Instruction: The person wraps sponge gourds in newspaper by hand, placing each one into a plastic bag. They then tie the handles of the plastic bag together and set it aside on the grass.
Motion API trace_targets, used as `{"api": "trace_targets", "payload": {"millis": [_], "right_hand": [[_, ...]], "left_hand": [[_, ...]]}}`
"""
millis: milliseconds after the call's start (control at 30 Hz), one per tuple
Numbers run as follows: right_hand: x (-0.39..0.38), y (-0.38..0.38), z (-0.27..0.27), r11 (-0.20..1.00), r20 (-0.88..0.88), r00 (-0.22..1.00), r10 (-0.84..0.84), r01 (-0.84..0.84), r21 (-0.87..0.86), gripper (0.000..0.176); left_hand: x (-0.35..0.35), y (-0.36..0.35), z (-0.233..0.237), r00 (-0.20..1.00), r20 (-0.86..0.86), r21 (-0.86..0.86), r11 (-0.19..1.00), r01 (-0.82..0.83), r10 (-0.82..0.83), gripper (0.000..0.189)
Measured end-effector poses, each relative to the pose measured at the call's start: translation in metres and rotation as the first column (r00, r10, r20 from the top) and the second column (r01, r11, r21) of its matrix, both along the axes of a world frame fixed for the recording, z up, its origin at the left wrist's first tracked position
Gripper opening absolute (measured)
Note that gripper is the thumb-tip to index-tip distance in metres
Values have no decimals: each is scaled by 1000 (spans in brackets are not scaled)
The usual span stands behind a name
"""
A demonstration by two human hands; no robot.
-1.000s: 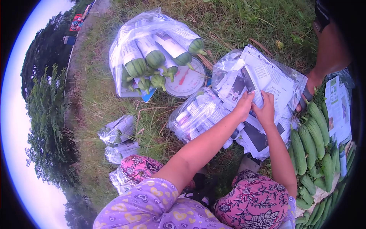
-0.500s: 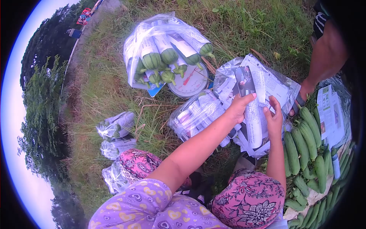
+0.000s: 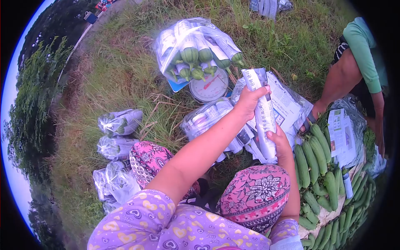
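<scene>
A newspaper-wrapped roll point(image 3: 263, 116) is held at a slant in front of me; what is inside it is hidden. My left hand point(image 3: 251, 101) is wrapped round its upper part, and my right hand point(image 3: 280, 143) grips it near the lower end. Beneath and behind the roll lies a stack of newspaper sheets point(image 3: 287, 102) on clear plastic. To the left of the stack is a plastic bag of wrapped bundles point(image 3: 204, 118). Long green gourds point(image 3: 310, 156) lie just right of my right hand.
A large plastic bag of paper-wrapped green gourds point(image 3: 196, 50) rests on a round dial scale point(image 3: 208, 85). Smaller bagged bundles point(image 3: 120, 121) lie on the grass at left. Another person point(image 3: 346, 75) crouches at the right, beside more newspaper point(image 3: 342, 133).
The paper is now a closed, tight roll, and my left hand has moved up and left along it. My right hand has closed round its lower part. More of the other person shows.
</scene>
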State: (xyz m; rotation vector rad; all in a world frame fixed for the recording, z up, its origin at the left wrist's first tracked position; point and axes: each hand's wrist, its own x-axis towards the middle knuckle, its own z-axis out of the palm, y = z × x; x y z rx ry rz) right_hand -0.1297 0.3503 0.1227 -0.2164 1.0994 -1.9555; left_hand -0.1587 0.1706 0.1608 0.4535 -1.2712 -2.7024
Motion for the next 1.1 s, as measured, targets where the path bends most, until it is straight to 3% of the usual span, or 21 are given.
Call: {"api": "trace_targets", "payload": {"millis": [133, 167, 300, 400, 433, 467, 533, 567, 667, 800, 867, 900, 1000, 1100], "right_hand": [[16, 3, 15, 998, 6, 999, -53, 52, 21, 76], [19, 7, 15, 989, 20, 995, -94, 91, 112, 72], [21, 10, 36, 950, -122, 966, -226, 247, 192, 66], [5, 10, 57, 936, -296, 927, -229, 293, 194, 63], [0, 8, 67, 929, -297, 932, -208, 283, 239, 60], [-6, 3, 69, 929, -305, 930, -204, 282, 238, 61], [-19, -11, 71, 930, -319, 927, -198, 280, 237, 62], [-24, -20, 75, 931, -332, 926, -178, 268, 247, 62], [-36, -51, 86, 943, -369, 921, -120, 223, 249, 61], [-67, -100, 64, 934, -545, 838, -37, 223, 280, 65], [-83, -121, 59, 866, -688, 724, 43, 317, 387, 67], [-88, -133, 57, 826, -745, 659, 100, 363, 432, 69], [-92, -159, 88, 698, -807, 533, 254, 477, 534, 69], [-100, -183, 90, 624, -870, 391, 301, 609, 490, 67]], "left_hand": [[8, 1, 14, 993, -54, -134, 985, -107, 100, 27], [9, -1, 19, 990, -71, -185, 973, -136, 125, 27], [11, -27, 39, 994, -102, -531, 847, -32, -26, 36], [4, -78, 50, 971, -191, -865, 443, -235, 142, 38], [5, -94, 66, 951, -272, -947, 135, -292, 149, 41], [5, -109, 81, 927, -350, -928, -189, -323, 133, 45], [-10, -139, 97, 907, -409, -812, -494, -312, 100, 49], [-18, -152, 104, 899, -431, -722, -628, -290, 80, 52], [-49, -192, 101, 924, -362, -508, -857, -86, 122, 54], [-80, -219, 105, 960, -80, -568, -804, 177, 269, 41], [-92, -224, 112, 951, 99, -595, -749, 293, 294, 35], [-96, -228, 108, 969, 29, -603, -769, 213, 246, 25], [-98, -227, 107, 982, -98, -709, -704, 47, 164, 22], [-95, -226, 96, 968, -238, -744, -656, -129, 79, 24]]}}
